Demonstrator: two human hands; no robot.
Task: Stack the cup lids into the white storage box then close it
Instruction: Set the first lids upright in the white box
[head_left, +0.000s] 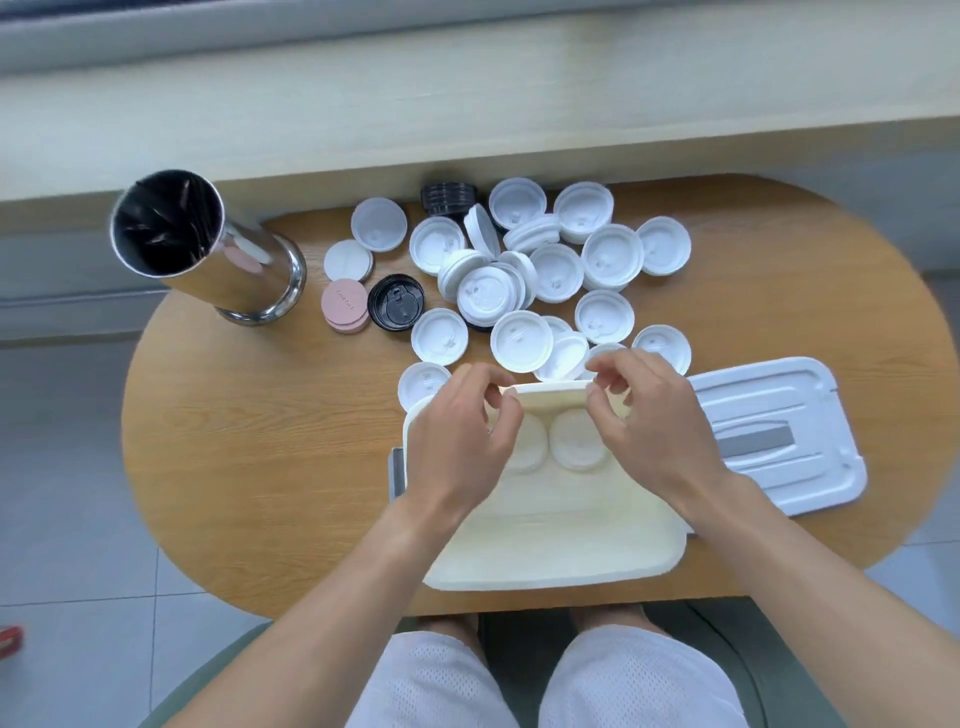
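Both hands, left hand (462, 441) and right hand (644, 415), were curled over the far rim of the white storage box (561, 545) at lower centre; whether the rim was pinched could not be told. Two white lids (576, 441) lay inside it. Loose cup lids (519, 275) were scattered beyond. The box cover (779, 431) lay at right, a steel bin (208, 249) at upper left, all on the wooden table (260, 467).

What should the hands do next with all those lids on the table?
Probably the right hand should pick up a nearby white lid. The white storage box holds only a couple of lids, many still lie loose, and the box lid lies off beside it.
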